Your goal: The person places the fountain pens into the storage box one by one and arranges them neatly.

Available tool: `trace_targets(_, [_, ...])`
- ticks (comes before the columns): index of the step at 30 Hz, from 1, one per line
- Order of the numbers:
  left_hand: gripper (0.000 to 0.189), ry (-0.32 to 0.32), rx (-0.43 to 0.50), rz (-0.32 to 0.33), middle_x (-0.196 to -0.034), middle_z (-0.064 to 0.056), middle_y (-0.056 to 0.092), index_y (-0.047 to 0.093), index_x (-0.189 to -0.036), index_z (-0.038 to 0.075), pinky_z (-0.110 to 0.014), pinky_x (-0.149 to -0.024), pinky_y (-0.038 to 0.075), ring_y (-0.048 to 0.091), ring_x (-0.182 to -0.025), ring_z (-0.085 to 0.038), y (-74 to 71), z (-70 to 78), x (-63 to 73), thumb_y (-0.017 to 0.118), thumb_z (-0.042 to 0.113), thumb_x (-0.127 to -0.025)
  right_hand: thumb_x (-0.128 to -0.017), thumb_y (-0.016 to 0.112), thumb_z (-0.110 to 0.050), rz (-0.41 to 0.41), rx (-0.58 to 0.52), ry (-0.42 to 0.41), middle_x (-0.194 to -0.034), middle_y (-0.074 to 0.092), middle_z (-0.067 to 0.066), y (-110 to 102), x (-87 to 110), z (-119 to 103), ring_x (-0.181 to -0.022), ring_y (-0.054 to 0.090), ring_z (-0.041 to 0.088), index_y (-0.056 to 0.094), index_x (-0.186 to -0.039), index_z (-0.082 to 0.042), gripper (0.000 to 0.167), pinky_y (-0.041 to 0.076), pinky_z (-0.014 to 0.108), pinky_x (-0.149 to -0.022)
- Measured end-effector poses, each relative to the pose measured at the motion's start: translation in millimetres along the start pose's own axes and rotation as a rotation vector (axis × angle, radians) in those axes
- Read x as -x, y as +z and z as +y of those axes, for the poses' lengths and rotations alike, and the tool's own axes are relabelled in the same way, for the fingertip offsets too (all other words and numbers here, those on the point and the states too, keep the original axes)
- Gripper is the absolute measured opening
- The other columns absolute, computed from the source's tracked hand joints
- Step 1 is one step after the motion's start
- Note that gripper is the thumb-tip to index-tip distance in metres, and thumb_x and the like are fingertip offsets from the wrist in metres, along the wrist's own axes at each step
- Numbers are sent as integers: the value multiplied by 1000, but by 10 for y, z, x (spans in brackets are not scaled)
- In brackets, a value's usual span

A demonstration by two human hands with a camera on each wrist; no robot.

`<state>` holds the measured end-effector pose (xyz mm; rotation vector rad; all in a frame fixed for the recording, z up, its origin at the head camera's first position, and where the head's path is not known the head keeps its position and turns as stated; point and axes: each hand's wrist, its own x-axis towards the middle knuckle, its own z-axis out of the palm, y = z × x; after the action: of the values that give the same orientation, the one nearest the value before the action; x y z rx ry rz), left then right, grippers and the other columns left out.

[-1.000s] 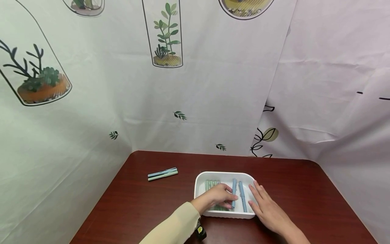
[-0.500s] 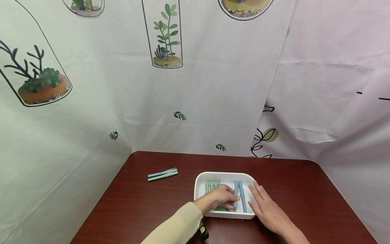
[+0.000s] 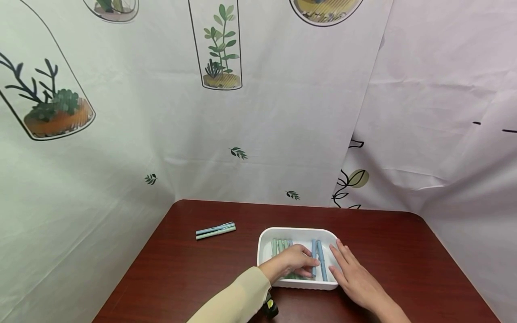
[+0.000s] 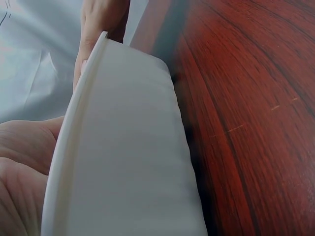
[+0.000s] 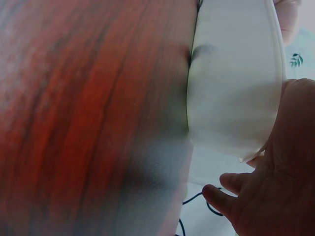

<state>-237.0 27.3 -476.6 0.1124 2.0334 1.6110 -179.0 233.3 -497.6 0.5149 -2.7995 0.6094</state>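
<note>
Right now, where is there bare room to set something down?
Bare table shows left of the tray, between the loose pens and left sleeve, and right of the right hand. Crowded: inside the tray, with pens around the left hand.

A strip of bench lies open between the loose pens and the tray; another runs behind the tray, back to the wall cloth. The left hand and its sleeve bar the near left approach. The right hand blocks the tray's right end, with open bench beyond it. Inside, a gap between the green pens and the blue pens can be entered from the far rim, until the left hand stops it.
</note>
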Motion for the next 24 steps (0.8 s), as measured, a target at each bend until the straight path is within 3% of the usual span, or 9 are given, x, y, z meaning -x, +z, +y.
trace_targets(15, [17, -15, -71, 3, -68, -8, 62, 61, -94, 0, -23, -56, 58, 59, -48, -8, 46, 19, -5, 75, 9, -91, -104, 56, -34, -28, -6, 20, -163, 32, 18, -15, -7, -9, -142, 38, 49, 43, -154, -9, 57, 45, 61, -103])
trace_targets(20, [15, -29, -78, -40, -67, -8, 64, 61, -86, 1, -25, -58, 59, 63, -53, -10, 38, 39, 22, 72, 8, -93, -104, 56, -34, -16, -12, 17, -162, 33, 18, -13, 1, -7, -141, 39, 49, 44, -154, -8, 57, 45, 61, -102])
trace_targets(24, [13, -18, -68, -44, -70, -11, 66, 60, -92, -2, -27, -60, 60, 68, -59, -14, 20, 38, 32, 70, 6, -93, -104, 56, -33, -16, -14, 15, -162, 33, 19, 1, 5, -3, -141, 39, 49, 44, -153, -8, 57, 45, 60, -103])
